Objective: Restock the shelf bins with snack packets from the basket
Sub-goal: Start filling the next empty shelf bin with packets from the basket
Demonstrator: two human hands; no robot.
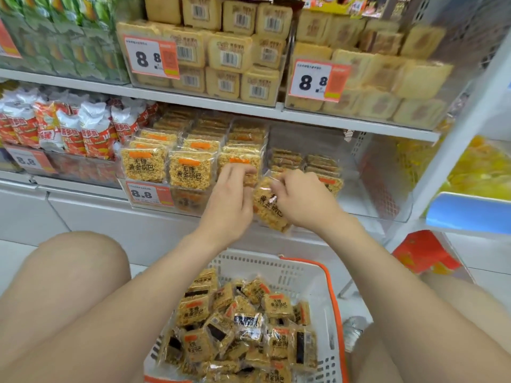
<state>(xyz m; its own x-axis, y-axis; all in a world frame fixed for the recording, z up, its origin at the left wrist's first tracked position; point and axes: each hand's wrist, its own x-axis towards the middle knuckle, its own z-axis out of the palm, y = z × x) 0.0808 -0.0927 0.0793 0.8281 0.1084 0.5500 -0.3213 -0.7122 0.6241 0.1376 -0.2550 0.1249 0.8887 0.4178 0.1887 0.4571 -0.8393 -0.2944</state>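
Golden rice-crisp packet (267, 209) is tilting at the front edge of the clear shelf bin (190, 200), where the right hand (302, 200) is gripping it with curled fingers. Just beside it, the left hand (229, 200) is pinching the front packet (240, 163) of the bin's right-hand row. More packets (243, 322) are lying heaped in the white basket (276, 268) below.

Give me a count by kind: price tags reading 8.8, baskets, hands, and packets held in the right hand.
Price tags reading 8.8: 4
Basket: 1
Left hand and right hand: 2
Packet in the right hand: 1
Total: 8
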